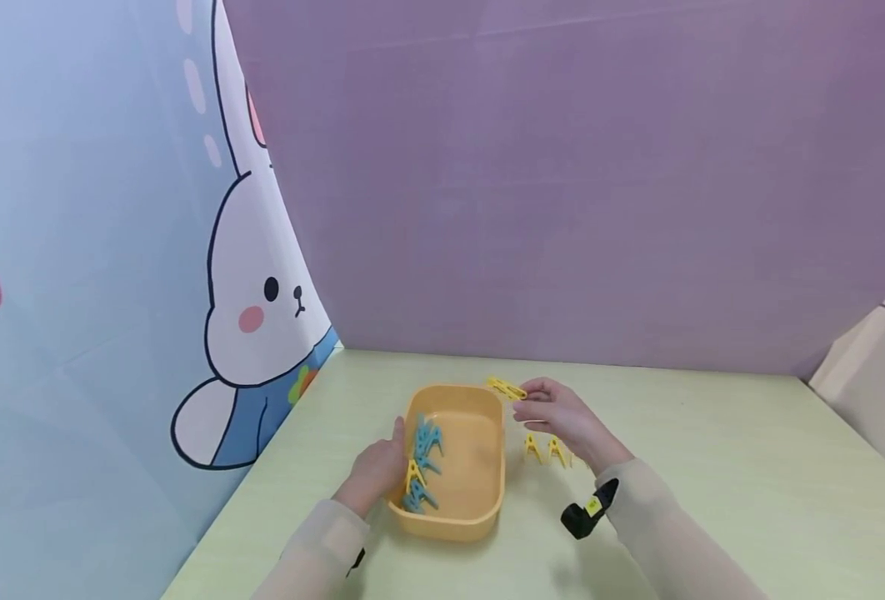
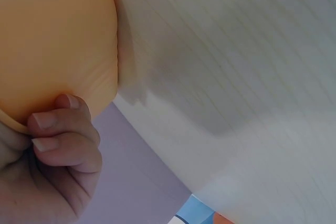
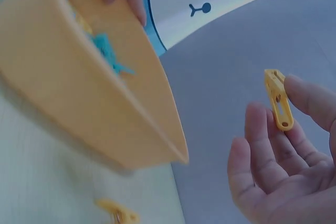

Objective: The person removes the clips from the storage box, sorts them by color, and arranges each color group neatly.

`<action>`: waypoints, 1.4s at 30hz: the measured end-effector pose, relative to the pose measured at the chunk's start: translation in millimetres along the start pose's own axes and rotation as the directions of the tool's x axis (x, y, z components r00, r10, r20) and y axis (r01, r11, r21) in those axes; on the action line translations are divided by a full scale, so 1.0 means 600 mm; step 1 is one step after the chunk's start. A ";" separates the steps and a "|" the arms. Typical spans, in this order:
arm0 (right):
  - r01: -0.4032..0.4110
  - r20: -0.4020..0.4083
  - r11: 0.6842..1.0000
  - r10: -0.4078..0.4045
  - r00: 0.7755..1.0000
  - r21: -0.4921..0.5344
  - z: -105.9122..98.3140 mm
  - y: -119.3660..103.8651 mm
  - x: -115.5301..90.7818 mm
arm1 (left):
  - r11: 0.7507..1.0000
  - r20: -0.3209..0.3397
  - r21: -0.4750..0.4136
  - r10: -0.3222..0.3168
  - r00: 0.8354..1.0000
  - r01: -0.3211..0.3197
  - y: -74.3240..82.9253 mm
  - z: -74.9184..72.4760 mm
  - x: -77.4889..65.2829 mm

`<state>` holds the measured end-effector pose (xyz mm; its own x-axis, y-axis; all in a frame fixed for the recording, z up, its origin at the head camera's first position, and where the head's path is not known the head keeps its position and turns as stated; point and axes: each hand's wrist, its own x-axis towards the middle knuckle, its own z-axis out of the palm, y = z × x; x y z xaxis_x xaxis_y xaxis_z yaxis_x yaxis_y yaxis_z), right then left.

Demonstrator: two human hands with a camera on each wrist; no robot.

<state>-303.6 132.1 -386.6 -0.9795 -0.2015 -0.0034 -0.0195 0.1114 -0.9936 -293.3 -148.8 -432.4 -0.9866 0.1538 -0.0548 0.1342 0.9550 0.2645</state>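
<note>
My left hand (image 1: 377,468) holds the left rim of an orange plastic basin (image 1: 468,475), its fingers curled against the outer wall (image 2: 63,129) in the left wrist view. Several blue clothespins (image 1: 427,437) and a yellow one (image 1: 415,473) lie inside along the left side. Just beyond the basin's right rim, in the air, my right hand (image 1: 566,421) pinches a yellow clothespin (image 3: 280,100) between thumb and fingertips. Below that hand, yellow clothespins (image 1: 532,448) stand on the table, one of them partly hidden by the wrist.
The pale table (image 1: 712,467) runs back to a purple backdrop (image 1: 562,208). At the left hangs a blue sheet with a rabbit print (image 1: 262,317). A black strap device (image 1: 591,510) is on the right wrist.
</note>
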 end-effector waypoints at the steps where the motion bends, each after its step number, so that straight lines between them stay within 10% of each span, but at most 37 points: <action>1: 0.004 -0.020 1.000 -0.004 1.000 -0.010 -0.005 0.001 -0.003 | 1.000 0.006 -0.011 -0.004 1.000 0.004 0.001 0.000 0.000; 42: -0.068 -0.225 0.994 0.047 0.973 -0.090 -0.130 0.055 -0.061 | 1.000 -0.007 0.020 0.017 1.000 -0.017 -0.004 0.000 0.003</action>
<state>-284.2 218.9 -410.2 -0.9993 0.0283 -0.0241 0.0296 0.2122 -0.9768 -295.1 -150.6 -433.3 -0.9847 0.1686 -0.0436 0.1530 0.9571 0.2459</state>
